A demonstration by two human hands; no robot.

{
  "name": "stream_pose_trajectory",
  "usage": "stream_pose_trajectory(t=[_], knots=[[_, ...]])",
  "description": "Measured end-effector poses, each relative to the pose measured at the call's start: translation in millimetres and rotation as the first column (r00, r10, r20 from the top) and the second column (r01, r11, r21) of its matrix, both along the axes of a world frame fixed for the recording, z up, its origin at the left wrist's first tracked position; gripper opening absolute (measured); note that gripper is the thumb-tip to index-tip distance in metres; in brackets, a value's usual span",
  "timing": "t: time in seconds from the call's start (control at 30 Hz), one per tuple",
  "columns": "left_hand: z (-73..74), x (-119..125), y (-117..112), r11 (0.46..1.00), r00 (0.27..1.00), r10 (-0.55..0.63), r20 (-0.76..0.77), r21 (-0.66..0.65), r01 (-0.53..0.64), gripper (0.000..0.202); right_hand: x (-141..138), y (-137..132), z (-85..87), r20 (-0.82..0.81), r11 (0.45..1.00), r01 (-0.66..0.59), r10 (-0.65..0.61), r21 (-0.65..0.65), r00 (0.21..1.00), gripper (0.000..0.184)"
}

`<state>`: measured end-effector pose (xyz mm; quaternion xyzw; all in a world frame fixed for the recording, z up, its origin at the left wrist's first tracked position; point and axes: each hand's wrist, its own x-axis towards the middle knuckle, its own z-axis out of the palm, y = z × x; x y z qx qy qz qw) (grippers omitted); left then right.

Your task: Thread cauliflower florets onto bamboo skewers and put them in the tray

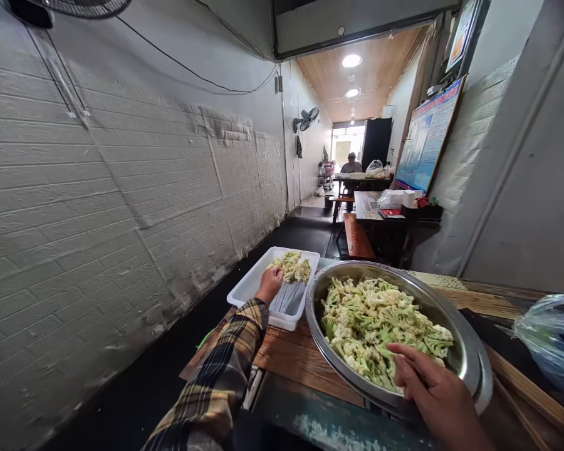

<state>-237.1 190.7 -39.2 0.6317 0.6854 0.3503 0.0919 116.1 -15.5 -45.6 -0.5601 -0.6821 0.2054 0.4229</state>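
Observation:
A large steel bowl (472,357) full of cauliflower florets (380,319) sits on the wooden table in front of me. My right hand (432,388) reaches into its near side, fingers curled among the florets; whether it grips one is hidden. A white plastic tray (249,291) stands to the left of the bowl and holds skewered cauliflower (294,266) at its far end, with thin sticks lying towards me. My left hand (269,283), in a plaid sleeve, is over the tray with its fingers closed at the skewers.
A white brick wall runs along the left, with a dark floor below. A blue plastic bag (552,335) lies at the table's right edge. Farther back stand a bench (357,237), tables with items, and a seated person (351,164).

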Motion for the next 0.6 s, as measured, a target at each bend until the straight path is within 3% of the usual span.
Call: stream_pose_trajectory(t=[0.13,0.3,0.4,0.6], knots=[[-13.7,0,21,0.992,0.998,-0.027,-0.05,-0.127,0.02,0.023,-4,-3,-0.6,-0.002,0.999,0.027,-0.027,0.037,1.0,0.036],[-26.5,1,24,0.966,0.987,-0.114,-0.117,-0.243,0.082,0.037,-6,-6,-1.0,-0.034,0.999,0.036,-0.035,0.036,0.999,0.035],[-27.2,-1,21,0.965,0.981,-0.131,-0.141,-0.244,0.094,0.036,-4,-4,-1.6,-0.025,0.999,0.015,-0.014,0.04,1.0,0.034],[-17.3,-1,16,0.982,0.984,-0.117,-0.134,-0.165,0.094,0.012,-5,-1,1.8,-0.08,1.0,-0.025,0.025,0.005,0.996,0.033]])
